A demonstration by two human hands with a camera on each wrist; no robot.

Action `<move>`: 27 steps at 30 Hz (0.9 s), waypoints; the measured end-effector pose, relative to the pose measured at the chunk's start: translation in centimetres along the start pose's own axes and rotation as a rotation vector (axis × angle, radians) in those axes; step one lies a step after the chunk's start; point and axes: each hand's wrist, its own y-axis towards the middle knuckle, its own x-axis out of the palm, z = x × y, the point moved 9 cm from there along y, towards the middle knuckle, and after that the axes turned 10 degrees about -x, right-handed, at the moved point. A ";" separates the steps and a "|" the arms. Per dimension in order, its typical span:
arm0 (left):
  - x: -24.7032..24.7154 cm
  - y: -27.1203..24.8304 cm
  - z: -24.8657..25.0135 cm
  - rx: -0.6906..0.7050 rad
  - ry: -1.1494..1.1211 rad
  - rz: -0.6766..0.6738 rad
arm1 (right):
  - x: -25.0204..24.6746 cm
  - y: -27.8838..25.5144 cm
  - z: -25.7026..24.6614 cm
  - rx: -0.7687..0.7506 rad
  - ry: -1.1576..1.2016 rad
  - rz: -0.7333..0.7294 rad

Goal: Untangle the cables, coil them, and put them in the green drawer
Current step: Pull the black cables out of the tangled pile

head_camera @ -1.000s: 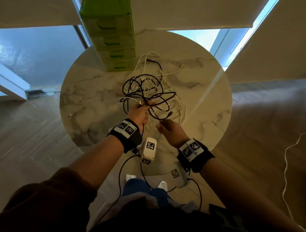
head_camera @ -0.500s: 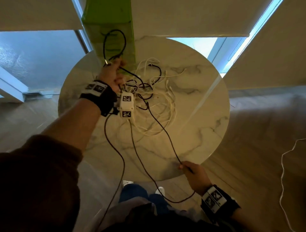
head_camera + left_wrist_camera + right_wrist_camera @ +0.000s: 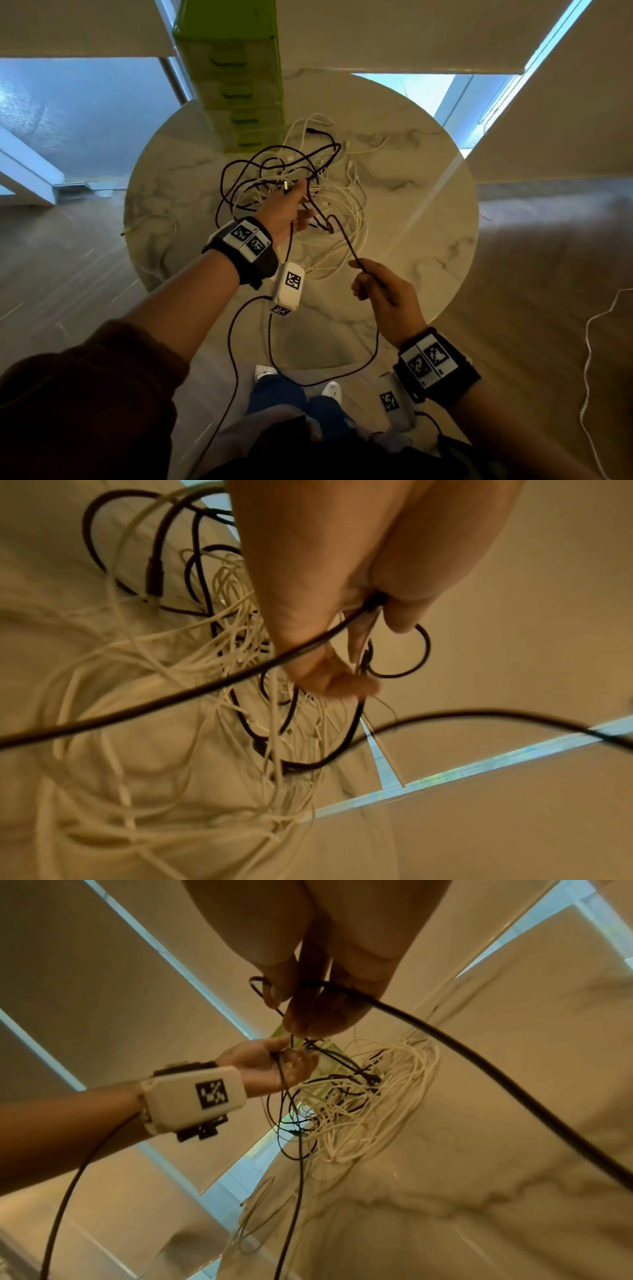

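A tangle of white cables lies mid-table, with a black cable looping over and through it. My left hand hovers above the tangle and pinches the black cable near its metal plug; the left wrist view shows the fingers closed on it. My right hand, nearer me, pinches the same black cable, which runs taut up toward the left hand. The green drawer unit stands at the table's far edge with its drawers closed.
The round marble table carries one separate white cable near its left rim. Another white cable trails on the wooden floor at the right. Wrist-camera leads hang below my arms. My feet are under the near edge.
My left hand came back from up by the drawer unit to over the tangle. My right hand moved from the near table edge inward. The stretched black cable now hangs in loose loops.
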 end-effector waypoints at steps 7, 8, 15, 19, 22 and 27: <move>1.9 -2.6 -2.0 -0.116 -0.045 -0.242 | 1.3 -0.7 0.5 0.030 0.049 0.060; 1.8 -2.9 -1.9 -0.101 -0.053 -0.257 | 1.2 -0.7 0.9 0.066 0.037 0.041; -3.3 -4.2 -3.1 0.011 0.450 0.111 | -1.6 -3.2 4.2 0.107 -0.475 -0.380; -3.6 -5.7 -4.5 0.002 0.425 0.082 | -2.4 -8.5 6.9 0.292 -0.571 -0.699; -2.5 -7.7 -4.6 0.038 0.458 0.005 | -2.6 -11.5 8.9 0.413 -0.601 -0.815; 0.7 -11.1 -3.1 0.240 0.360 -0.075 | -0.1 -13.4 11.2 0.422 -0.656 -0.949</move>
